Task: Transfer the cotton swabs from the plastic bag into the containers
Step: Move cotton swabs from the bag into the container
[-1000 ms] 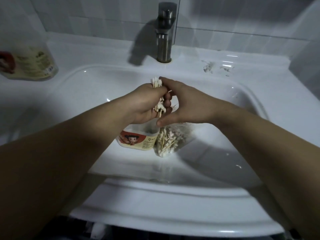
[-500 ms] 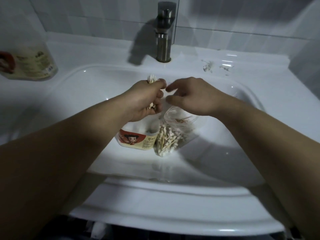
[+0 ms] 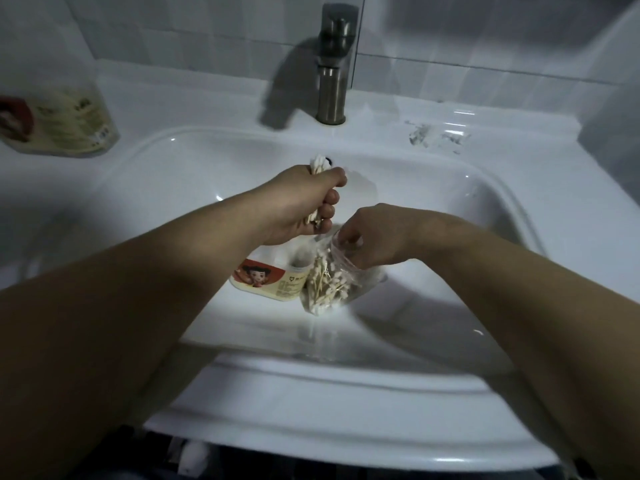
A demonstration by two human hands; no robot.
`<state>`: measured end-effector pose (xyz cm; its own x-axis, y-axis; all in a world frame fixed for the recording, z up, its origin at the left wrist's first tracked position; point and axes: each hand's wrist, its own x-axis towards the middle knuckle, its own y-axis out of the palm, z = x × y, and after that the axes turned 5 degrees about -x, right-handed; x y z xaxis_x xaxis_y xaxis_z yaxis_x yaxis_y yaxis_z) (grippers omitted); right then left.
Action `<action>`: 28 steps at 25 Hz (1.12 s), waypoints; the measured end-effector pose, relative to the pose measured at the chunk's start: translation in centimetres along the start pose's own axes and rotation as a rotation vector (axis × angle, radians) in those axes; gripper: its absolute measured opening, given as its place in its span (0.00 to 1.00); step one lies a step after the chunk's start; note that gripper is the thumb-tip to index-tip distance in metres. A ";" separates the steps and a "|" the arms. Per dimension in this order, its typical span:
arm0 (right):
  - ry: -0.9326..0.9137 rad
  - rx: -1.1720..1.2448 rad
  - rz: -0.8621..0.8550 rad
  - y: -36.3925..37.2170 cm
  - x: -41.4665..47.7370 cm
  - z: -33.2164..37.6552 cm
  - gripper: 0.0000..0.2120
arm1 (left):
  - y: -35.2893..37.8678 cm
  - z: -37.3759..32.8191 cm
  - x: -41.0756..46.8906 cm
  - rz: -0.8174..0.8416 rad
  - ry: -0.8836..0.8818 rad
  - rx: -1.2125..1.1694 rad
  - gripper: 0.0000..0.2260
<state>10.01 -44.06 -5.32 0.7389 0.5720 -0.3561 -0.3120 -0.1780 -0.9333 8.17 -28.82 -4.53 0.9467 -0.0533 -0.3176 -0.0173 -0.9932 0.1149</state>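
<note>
My left hand [image 3: 304, 206] grips an upright bunch of cotton swabs [image 3: 318, 162] above the sink basin; white tips stick out above my fist. Below it stands a container [image 3: 268, 280] with a red cartoon label, partly hidden by that hand. Beside the container lies a clear plastic bag [image 3: 332, 282] holding several wooden-stick swabs. My right hand [image 3: 375, 237] reaches down into the bag's open mouth, fingers curled inside it; whether they hold swabs is hidden.
The white sink [image 3: 502, 216] surrounds the work. A metal faucet [image 3: 334, 64] stands at the back centre. A second labelled container [image 3: 59, 123] sits on the counter at the far left. Grey smudges [image 3: 436, 136] mark the counter at the back right.
My right hand has left the bunch in my left hand and dropped down into the plastic bag. My left hand keeps holding its bunch of swabs in about the same place.
</note>
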 end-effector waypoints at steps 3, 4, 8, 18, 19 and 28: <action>0.033 0.026 0.041 0.1 -0.1 0.2 0.05 | 0.0 0.0 -0.1 0.013 0.004 0.037 0.05; 0.035 0.028 0.055 0.2 -0.1 0.3 0.08 | 0.0 0.1 -0.1 0.012 0.003 0.047 0.05; 0.030 0.032 0.022 0.4 0.1 0.1 0.10 | -0.1 0.2 0.0 0.018 -0.001 0.068 0.05; 0.137 0.166 -0.120 -1.5 -0.3 -0.4 0.07 | 0.3 0.6 -0.2 0.141 0.017 0.176 0.07; 0.137 0.189 -0.123 -1.8 -0.5 -0.8 0.07 | 0.3 0.6 -0.3 0.144 0.023 0.211 0.08; 0.176 0.412 -0.265 -3.3 -2.1 -2.6 0.05 | -0.2 1.3 0.4 0.024 0.048 0.401 0.13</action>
<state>11.07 -46.73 -1.62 0.9026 0.4050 -0.1459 -0.2839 0.3052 -0.9090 8.19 -28.76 -5.88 0.9584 -0.0812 -0.2737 -0.1544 -0.9538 -0.2577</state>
